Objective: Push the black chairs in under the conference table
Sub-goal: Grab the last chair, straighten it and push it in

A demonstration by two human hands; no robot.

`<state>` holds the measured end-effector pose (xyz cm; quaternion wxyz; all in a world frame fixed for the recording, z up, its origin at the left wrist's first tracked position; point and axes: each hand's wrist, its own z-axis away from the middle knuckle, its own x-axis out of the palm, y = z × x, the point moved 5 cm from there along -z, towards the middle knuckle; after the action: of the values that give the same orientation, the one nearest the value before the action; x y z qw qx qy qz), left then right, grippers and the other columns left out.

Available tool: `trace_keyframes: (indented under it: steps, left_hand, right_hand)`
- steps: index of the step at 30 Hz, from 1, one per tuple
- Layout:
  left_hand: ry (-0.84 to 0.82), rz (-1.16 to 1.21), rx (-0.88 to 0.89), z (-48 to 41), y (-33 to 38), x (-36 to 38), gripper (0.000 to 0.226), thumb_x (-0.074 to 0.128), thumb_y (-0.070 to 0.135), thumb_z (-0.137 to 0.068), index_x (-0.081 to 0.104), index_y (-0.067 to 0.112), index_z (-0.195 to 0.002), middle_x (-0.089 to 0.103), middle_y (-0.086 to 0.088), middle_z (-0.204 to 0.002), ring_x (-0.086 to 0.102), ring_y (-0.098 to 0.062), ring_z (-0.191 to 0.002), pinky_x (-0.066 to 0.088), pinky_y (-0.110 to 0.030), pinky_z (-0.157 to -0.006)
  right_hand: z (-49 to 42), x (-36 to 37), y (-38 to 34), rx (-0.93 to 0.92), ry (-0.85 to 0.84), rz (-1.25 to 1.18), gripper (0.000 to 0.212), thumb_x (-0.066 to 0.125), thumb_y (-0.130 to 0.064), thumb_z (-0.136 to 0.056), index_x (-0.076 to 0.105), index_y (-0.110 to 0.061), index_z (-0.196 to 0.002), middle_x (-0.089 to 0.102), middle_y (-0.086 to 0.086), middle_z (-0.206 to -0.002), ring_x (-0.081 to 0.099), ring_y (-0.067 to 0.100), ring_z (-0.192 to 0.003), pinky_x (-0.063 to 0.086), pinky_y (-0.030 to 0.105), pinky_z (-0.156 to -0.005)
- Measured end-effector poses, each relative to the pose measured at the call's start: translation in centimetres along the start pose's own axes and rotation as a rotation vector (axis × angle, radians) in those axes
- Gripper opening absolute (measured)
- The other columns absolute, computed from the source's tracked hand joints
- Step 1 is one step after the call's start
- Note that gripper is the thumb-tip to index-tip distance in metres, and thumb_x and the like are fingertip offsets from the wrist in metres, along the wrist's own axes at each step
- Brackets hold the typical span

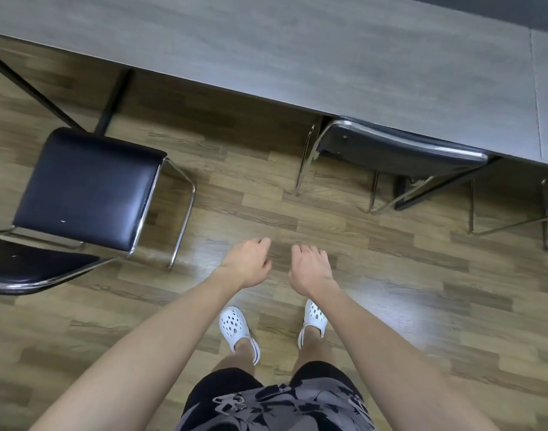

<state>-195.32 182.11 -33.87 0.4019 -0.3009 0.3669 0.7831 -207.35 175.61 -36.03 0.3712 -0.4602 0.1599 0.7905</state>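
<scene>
The left hand [248, 262] and right hand [310, 265] hang relaxed, holding nothing; one black padded chrome-framed chair [86, 185] stands apart from the grey wood-grain tabletop [266, 51]; another black chair [400, 150] sits tucked under it.

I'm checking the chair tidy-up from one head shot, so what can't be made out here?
Head view only.
Right chair: seat hidden under the conference table.
Left chair: backrest cut off by the left edge.
Chrome frame, far right: cut by the right edge.
Left hand, right hand: fingertips curl out of sight.
</scene>
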Motion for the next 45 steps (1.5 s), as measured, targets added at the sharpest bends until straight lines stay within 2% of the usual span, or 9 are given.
trace_keyframes:
  steps: [4,10,22,29,36,45]
  left_hand:
    - [0.026,0.027,0.002,1.7,-4.2,-0.5,0.034,0.046,0.024,-0.094,0.048,0.008,-0.124,0.057,-0.014,-0.123,0.056,-0.035,-0.110,0.046,-0.038,-0.083]
    - [0.020,0.049,-0.034,3.7,-8.4,-0.1,0.035,0.046,0.020,-0.091,0.049,0.008,-0.124,0.058,-0.015,-0.122,0.056,-0.034,-0.110,0.049,-0.041,-0.086]
    - [-0.011,0.075,-0.109,3.9,-9.8,-0.9,0.035,0.046,0.020,-0.091,0.050,0.010,-0.125,0.055,-0.011,-0.128,0.055,-0.032,-0.114,0.049,-0.041,-0.089]
    - [0.001,0.045,-0.203,3.2,-10.2,-2.6,0.036,0.045,0.022,-0.095,0.047,0.012,-0.129,0.055,-0.009,-0.128,0.056,-0.033,-0.110,0.047,-0.037,-0.082]
    - [0.002,0.030,-0.204,2.3,-11.8,-3.2,0.039,0.045,0.020,-0.095,0.047,0.011,-0.133,0.055,-0.011,-0.130,0.054,-0.031,-0.116,0.045,-0.035,-0.086]
    - [-0.007,0.033,-0.152,2.2,-17.0,-4.2,0.038,0.043,0.021,-0.095,0.048,0.012,-0.131,0.054,-0.009,-0.131,0.055,-0.030,-0.114,0.049,-0.037,-0.087]
  right_hand:
    - [-0.3,0.5,-5.2,-0.015,0.010,-0.015,0.028,0.049,-0.021,-0.088,0.049,-0.011,-0.114,0.056,0.009,-0.121,0.046,0.028,-0.118,0.033,0.037,-0.097]
    - [-0.3,1.2,-9.4,-0.048,-0.005,0.017,0.031,0.052,-0.019,-0.086,0.048,-0.012,-0.116,0.056,0.007,-0.122,0.046,0.027,-0.118,0.034,0.036,-0.096]
    - [-2.0,0.2,-11.1,-0.109,-0.038,0.043,0.033,0.050,-0.019,-0.086,0.049,-0.011,-0.118,0.055,0.008,-0.123,0.046,0.027,-0.118,0.033,0.036,-0.096]
    - [-4.6,-1.3,-11.1,-0.189,-0.039,0.136,0.033,0.052,-0.021,-0.087,0.049,-0.011,-0.118,0.056,0.009,-0.122,0.047,0.028,-0.117,0.033,0.036,-0.095]
    - [-6.3,-1.7,-12.5,-0.226,-0.038,0.133,0.033,0.052,-0.019,-0.087,0.048,-0.011,-0.119,0.056,0.009,-0.122,0.047,0.027,-0.116,0.034,0.035,-0.092]
    - [-7.7,-0.6,-15.0,-0.078,-0.065,0.048,0.036,0.053,-0.020,-0.088,0.047,-0.012,-0.122,0.051,0.009,-0.128,0.045,0.028,-0.119,0.034,0.036,-0.095]
